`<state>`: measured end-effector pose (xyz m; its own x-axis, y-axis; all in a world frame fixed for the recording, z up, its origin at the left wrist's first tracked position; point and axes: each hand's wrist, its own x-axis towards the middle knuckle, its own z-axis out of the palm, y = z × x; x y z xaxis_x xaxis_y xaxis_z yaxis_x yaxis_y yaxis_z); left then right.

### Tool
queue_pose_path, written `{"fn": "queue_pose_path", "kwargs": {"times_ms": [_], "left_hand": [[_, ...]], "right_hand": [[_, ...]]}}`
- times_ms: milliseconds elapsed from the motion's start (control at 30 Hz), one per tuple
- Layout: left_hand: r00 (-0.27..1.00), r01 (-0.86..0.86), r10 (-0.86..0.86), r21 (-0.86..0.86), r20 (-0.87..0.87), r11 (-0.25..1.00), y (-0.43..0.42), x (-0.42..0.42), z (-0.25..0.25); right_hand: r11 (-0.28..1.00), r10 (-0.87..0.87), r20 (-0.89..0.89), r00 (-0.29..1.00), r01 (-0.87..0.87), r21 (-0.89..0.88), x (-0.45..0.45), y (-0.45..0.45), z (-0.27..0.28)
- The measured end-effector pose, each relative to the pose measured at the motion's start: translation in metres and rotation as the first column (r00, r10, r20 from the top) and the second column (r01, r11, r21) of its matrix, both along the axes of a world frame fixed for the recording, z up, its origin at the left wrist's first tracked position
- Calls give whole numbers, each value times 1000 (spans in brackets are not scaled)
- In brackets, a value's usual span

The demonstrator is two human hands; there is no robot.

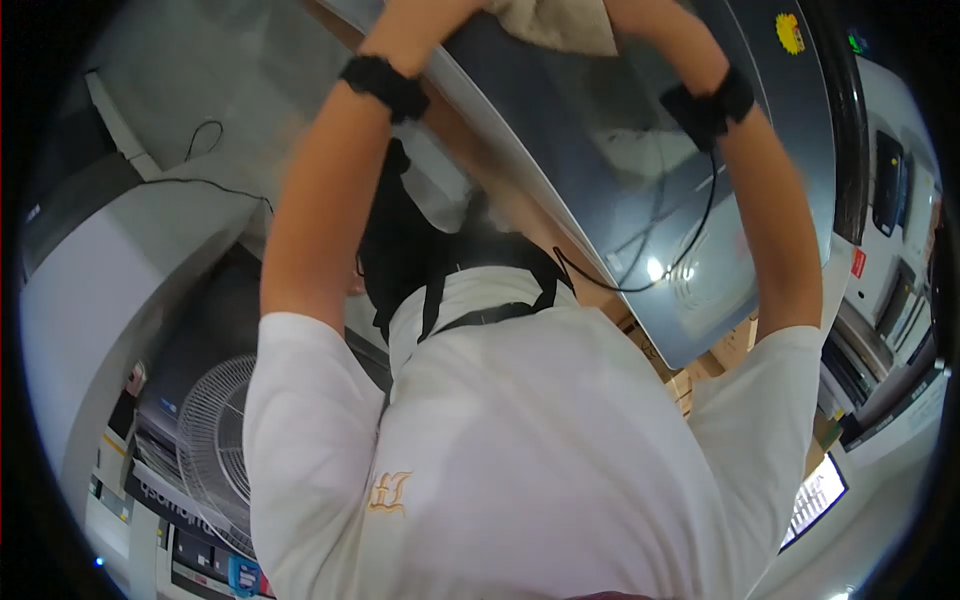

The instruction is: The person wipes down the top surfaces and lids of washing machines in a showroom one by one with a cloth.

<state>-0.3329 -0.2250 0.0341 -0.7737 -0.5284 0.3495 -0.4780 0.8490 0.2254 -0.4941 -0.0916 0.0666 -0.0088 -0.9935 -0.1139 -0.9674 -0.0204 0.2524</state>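
A beige cloth [565, 22] lies at the top edge, over a dark glossy panel [590, 140] with a light metal rim. My left hand [440, 12] reaches the cloth's left side, and my right hand [640, 12] is at its right side. The top edge cuts off both hands, so their fingers and grip are hidden. Black bands are on both wrists. From the right one a thin black cable [710, 200] loops down across the panel. A yellow sticker [789, 33] is on the panel's upper right.
A round fan [220, 440] stands at the lower left, beside a curved white surface [110, 290]. Cardboard boxes [735, 345] show below the panel's lower corner. Shelves with dark devices [888, 180] line the right side. A bright screen or window [815, 503] is at the lower right.
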Motion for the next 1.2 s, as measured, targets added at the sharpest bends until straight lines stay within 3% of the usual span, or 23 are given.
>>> {"fn": "queue_pose_path", "kwargs": {"times_ms": [67, 133, 200, 300, 400, 433, 533, 600, 667, 700, 800, 900, 1033, 1133, 1200], "left_hand": [[990, 28, -21, 46, -136, 999, -5, 0, -14], [995, 95, -95, -31, -31, 995, -4, 10, -6], [985, 126, -131, -49, -114, 991, -14, 18, -5], [947, 31, -28, 3, -321, 1000, -62, 41, 10], [967, 3, -36, -129, -252, 992, -155, 69, 28], [971, -19, -7, -104, -241, 994, -188, 74, 27], [999, -16, 22, -119, 47, 993, -267, 107, 25], [984, -60, 73, -80, 165, 995, -296, 121, 18], [985, -43, 60, -105, 161, 994, -296, 131, 10], [985, -36, 55, -115, 164, 993, -291, 140, 5], [996, 65, -64, 12, -54, 998, -261, 145, 2], [987, 84, -54, 198, -153, 977, -252, 133, 20], [990, 3, 22, 182, -138, 983, -265, 89, 13], [998, -14, 23, 151, -59, 988, -260, 71, 10], [1000, 2, -3, 103, 3, 995, -252, 80, 17]], "right_hand": [[946, 230, -58, 971, -237, -221, -16, -1, -28], [984, 109, 196, 974, -79, -157, 34, -6, 17], [961, 56, 264, 963, 20, -277, 6, -15, -34], [964, 108, 348, 931, -12, -267, 46, -89, -11], [953, 185, 466, 865, -42, -301, 72, -190, -13], [954, 193, 362, 912, -88, -287, 80, -224, -15], [984, 72, 528, 846, 25, -174, 109, -293, 2], [980, 12, 436, 900, 76, -184, 116, -309, 4], [966, 25, 328, 944, 61, -250, 114, -306, 2], [975, -21, 414, 910, 111, -195, 111, -300, 4], [981, -137, 269, 953, 168, -94, 91, -278, 12], [960, -199, 172, 965, 228, -163, 32, -273, -3], [913, -266, 150, 952, 299, -278, 6, -310, -12], [957, -205, -46, 978, 191, -217, 40, -325, 3], [983, -185, -79, 979, 184, -18, 62, -314, 13]]}}
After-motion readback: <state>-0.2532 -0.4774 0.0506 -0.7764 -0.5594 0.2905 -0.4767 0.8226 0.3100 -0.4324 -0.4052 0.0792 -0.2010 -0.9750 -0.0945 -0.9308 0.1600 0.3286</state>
